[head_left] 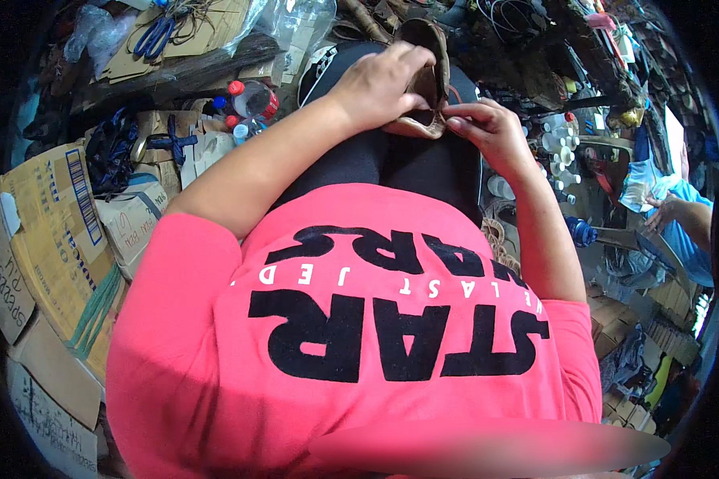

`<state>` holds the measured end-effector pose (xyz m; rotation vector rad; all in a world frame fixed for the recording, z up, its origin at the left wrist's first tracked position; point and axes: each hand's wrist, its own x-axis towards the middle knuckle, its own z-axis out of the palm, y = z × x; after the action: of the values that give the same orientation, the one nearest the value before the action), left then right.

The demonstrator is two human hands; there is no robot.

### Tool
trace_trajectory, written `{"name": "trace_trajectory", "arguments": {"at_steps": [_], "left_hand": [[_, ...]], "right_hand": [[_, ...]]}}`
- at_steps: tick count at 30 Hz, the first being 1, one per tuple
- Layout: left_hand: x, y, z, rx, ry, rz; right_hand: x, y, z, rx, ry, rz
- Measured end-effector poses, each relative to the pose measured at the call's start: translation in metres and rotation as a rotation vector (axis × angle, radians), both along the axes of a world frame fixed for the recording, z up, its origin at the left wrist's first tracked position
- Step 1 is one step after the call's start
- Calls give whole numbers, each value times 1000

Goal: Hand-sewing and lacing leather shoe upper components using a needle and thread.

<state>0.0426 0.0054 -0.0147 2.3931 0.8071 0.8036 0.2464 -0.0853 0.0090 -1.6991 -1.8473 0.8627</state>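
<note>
"What lay nearest?"

"The pink T-shirt (367, 319), on the wearer's side of the brown shoe (430, 86). The shoe came next, over the dark trousers (351, 156), its opening turned up."

"And its long axis?"

"It ran away from the wearer's body, one end toward the shirt, the other pointing outward."

"Which hand was nearer?"

"Neither, really — both reached it. The left hand (383, 84) came over the shoe's left side, thumb and fingers apart, bent across the opening. Whether they clamped the rim, I couldn't tell. The right hand (487, 128) met the right side of the near end, thumb and index finger close together. What they had between them, if anything, was too small to make out."

"So which relation counted most?"

"I'd judge the right fingertips against that near-end rim: the shoe lay directly to their left, stretching outward past them."

"What stood about it?"

"A red-capped plastic bottle (257, 100) to the shoe's left, and a cluster of small white containers (563, 152) to its right. Farther left of it sat a cardboard box (56, 215); left and outward, blue-handled scissors (153, 38). Well right of it — a co-worker's hand (669, 215)."
</note>
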Motion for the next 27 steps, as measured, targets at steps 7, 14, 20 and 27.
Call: {"name": "trace_trajectory", "arguments": {"at_steps": [7, 14, 20, 27], "left_hand": [[-41, 4, 13, -22, 155, -304], [-40, 32, 5, 482, 133, 128], [-30, 40, 0, -547, -424, 25], [-12, 13, -3, -1580, -1147, -358]], "right_hand": [[73, -47, -1, -72, 1387, -318], [118, -55, -26, -344, 326, -322], [90, -58, -81, -235, 16, -331], [75, -54, -81, -62, -301, -181]]}}
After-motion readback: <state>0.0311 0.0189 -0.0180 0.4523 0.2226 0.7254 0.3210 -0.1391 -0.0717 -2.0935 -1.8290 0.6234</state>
